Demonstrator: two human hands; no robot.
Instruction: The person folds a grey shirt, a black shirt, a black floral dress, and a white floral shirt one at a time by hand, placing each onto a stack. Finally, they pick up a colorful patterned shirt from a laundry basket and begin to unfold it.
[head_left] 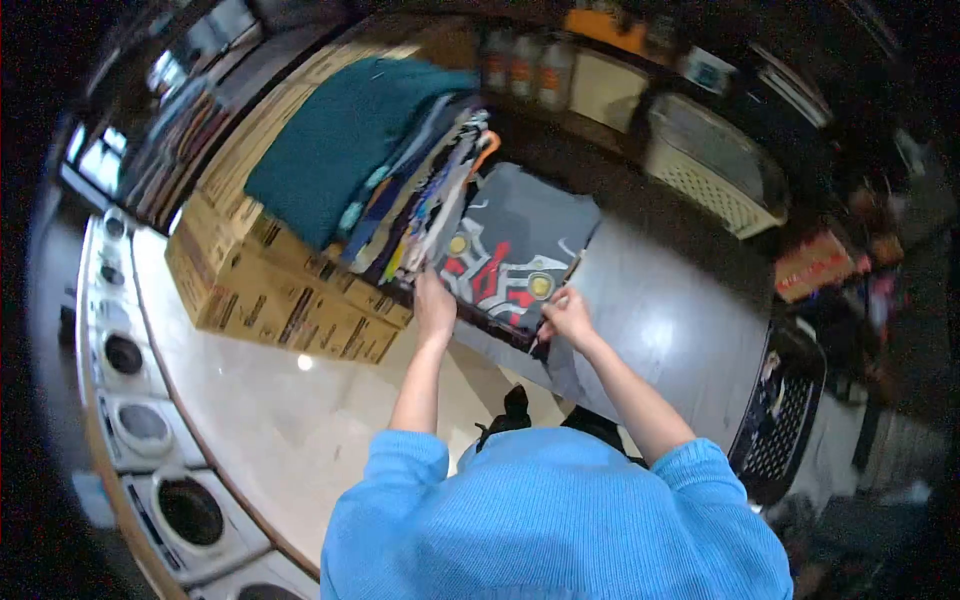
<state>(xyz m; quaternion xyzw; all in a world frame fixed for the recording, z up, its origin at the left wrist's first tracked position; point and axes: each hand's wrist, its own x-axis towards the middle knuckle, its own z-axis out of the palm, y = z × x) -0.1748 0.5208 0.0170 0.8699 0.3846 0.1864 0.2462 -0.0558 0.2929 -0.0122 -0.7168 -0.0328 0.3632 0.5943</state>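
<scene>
A grey folded garment (535,215) with a red, white and yellow print lies on the table in front of me. My right hand (568,318) pinches its near right corner, where a dark edge and a thin pale strip show. At its near left corner is my left hand (435,308), fingers closed at the edge beside the stack of folded clothes (420,215); exactly what they grip is hard to make out. A large dark teal folded cloth (350,135) tops the boxes next to that stack.
Cardboard boxes (290,300) stand left of the grey table (660,300). A cream basket (710,180) and bottles (522,68) are at the back. A black basket (775,410) sits at the right. Several front-loading washing machines (140,425) line the left.
</scene>
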